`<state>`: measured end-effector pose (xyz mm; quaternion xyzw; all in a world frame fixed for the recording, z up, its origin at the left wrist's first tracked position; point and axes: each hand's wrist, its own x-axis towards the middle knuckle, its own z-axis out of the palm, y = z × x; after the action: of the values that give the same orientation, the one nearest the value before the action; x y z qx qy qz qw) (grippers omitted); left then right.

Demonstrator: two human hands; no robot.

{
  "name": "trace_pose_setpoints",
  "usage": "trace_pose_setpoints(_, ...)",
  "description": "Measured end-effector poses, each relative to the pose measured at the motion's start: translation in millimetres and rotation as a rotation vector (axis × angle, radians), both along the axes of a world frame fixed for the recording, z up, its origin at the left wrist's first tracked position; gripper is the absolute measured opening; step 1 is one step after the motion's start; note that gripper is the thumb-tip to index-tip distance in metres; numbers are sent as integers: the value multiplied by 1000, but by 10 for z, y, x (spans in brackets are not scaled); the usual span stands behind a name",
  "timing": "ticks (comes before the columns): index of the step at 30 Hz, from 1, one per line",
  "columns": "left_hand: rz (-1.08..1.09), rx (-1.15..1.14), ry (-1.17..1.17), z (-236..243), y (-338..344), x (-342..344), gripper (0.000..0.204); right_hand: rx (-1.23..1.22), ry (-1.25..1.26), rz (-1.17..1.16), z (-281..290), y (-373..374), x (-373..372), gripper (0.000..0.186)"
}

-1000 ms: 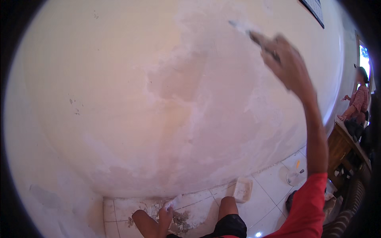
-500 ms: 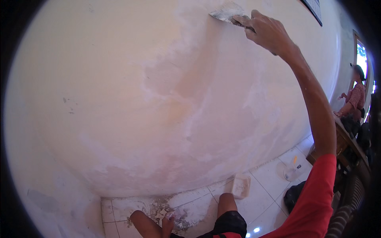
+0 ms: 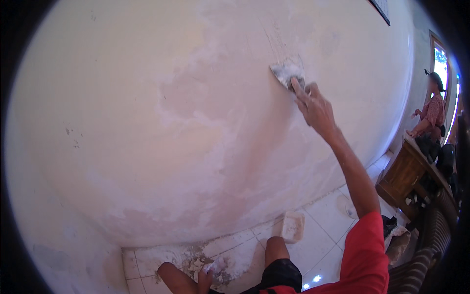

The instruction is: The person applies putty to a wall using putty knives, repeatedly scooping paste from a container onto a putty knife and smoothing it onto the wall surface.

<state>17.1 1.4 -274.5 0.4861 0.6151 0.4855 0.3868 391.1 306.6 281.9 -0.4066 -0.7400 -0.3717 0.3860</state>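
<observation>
I find my right grip (image 3: 316, 109) clenched on a putty knife (image 3: 287, 73), which touches the patched wall (image 3: 200, 142). My left grip (image 3: 205, 279) sits low between the knees (image 3: 276, 251); its state I cannot tell.

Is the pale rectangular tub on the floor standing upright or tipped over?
Upright: the rectangular tub rests on the floor tiles, its open top facing up and its inside visible.
</observation>
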Motion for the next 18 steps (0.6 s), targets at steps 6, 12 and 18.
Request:
trace_pose_setpoints(6, 38, 16, -26, -172, -18, -24, 23, -201, 162, 26, -382, -415, 85, 55)
trace_pose_setpoints(12, -2, -46, 28, -266, 59, -30, 24, -34, 341, 68, 1256, -663, -181, 44)
trace_pose_setpoints(18, -21, -35, 60, -246, 27, -57, 26, -245, 380, 89, 1964, -641, -636, 48)
